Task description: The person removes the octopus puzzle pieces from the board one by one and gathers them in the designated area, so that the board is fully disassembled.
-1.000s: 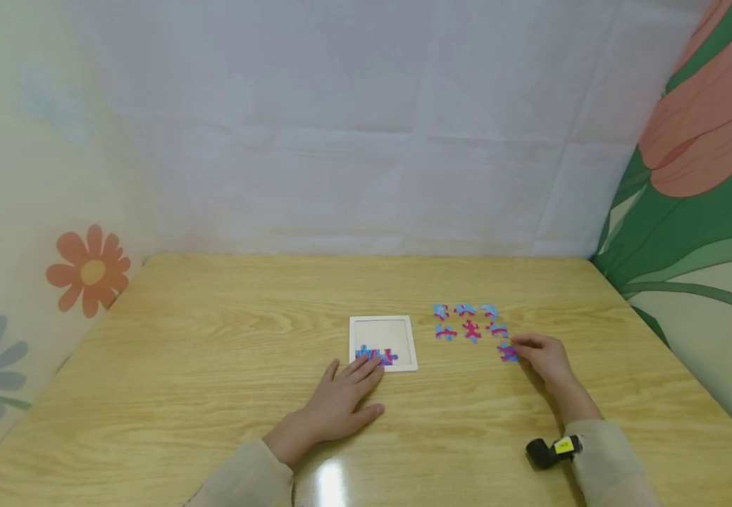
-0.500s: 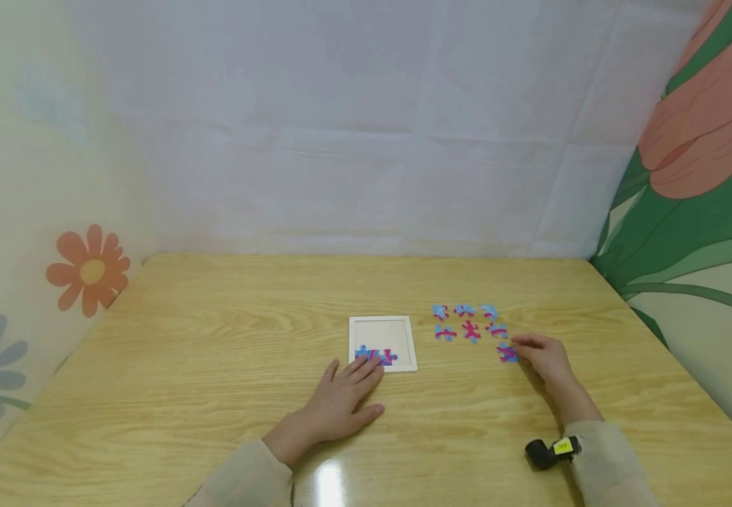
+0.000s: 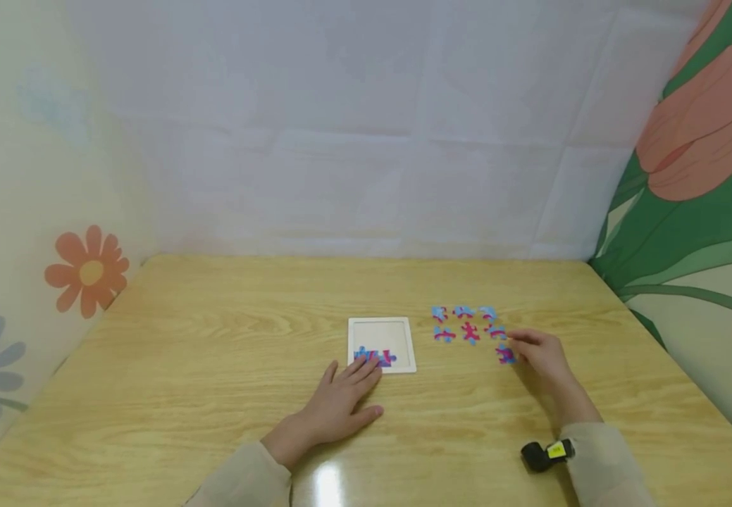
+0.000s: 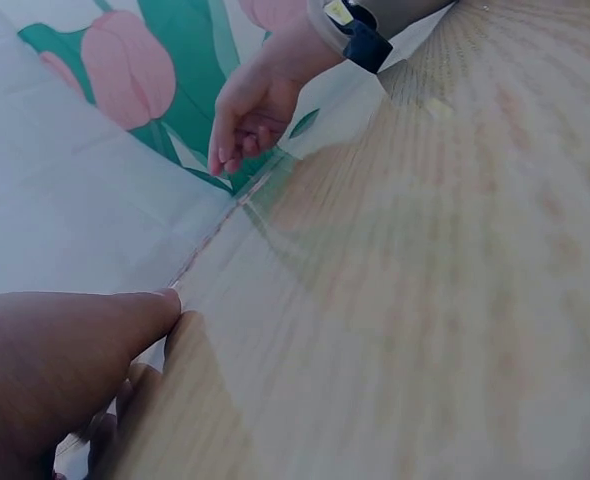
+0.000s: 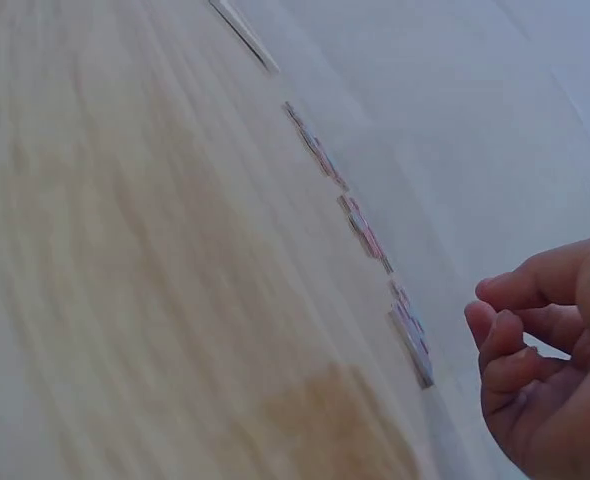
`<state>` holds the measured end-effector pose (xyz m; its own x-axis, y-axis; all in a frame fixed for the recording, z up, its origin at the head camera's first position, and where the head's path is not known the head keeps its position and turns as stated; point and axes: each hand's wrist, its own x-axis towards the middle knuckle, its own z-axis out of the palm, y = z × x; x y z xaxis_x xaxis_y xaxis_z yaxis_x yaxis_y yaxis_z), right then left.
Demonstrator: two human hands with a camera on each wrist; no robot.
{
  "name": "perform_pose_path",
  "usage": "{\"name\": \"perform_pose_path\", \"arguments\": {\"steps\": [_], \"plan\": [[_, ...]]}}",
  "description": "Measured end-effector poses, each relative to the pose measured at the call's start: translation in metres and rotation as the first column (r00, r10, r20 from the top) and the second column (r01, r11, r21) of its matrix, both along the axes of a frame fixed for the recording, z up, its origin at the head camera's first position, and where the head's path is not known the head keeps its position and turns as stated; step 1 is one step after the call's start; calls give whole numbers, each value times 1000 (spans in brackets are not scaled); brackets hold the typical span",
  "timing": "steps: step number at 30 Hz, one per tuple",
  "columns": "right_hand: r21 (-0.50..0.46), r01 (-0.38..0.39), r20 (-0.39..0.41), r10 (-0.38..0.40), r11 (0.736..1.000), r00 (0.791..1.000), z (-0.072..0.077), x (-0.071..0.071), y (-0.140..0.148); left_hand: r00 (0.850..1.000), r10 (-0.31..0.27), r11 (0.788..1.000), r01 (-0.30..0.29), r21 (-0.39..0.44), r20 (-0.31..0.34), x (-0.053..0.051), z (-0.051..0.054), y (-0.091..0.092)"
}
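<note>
My left hand lies with extended fingers over the near edge of a white puzzle frame. Its fingertips rest on joined blue, purple and pink jigsaw pieces along the frame's near side and partly hide them. My right hand hovers just right of a single purple-blue jigsaw piece on the table. In the right wrist view, the right hand has loosely bent fingers with nothing visible between them, apart from the pieces. The left wrist view shows the left hand's thumb side.
Two rows of loose pink-and-blue jigsaw pieces lie right of the frame, beyond the single piece. The wooden table meets a white cloth backdrop at its far edge. A black wrist camera sits at the right sleeve.
My right hand has risen slightly from the single jigsaw piece, its fingertips shifting a little farther from me. The left hand stays put on the frame. The head view has shifted slightly.
</note>
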<state>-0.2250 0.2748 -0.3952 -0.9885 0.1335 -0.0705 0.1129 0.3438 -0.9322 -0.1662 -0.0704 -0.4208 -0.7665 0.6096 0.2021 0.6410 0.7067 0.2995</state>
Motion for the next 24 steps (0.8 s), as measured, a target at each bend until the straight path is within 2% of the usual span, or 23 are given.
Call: {"name": "perform_pose_path", "arguments": {"steps": [5,11,18,24], "plan": [[10,-23,-20,23,1000,1000,6,0,-12,1000,-4,1000,4,29,5,0,0,0],[-61,-93,-62,89,994,994,9,-3,-33,1000,2,997,-2,72,-1,0,0,0],[50,-155,-126,161,987,979,10,-11,-55,999,32,995,-30,92,-23,-1,2,-2],[103,-203,-194,220,974,956,7,-16,-71,997,82,994,-82,68,-4,-2,3,-6]]}}
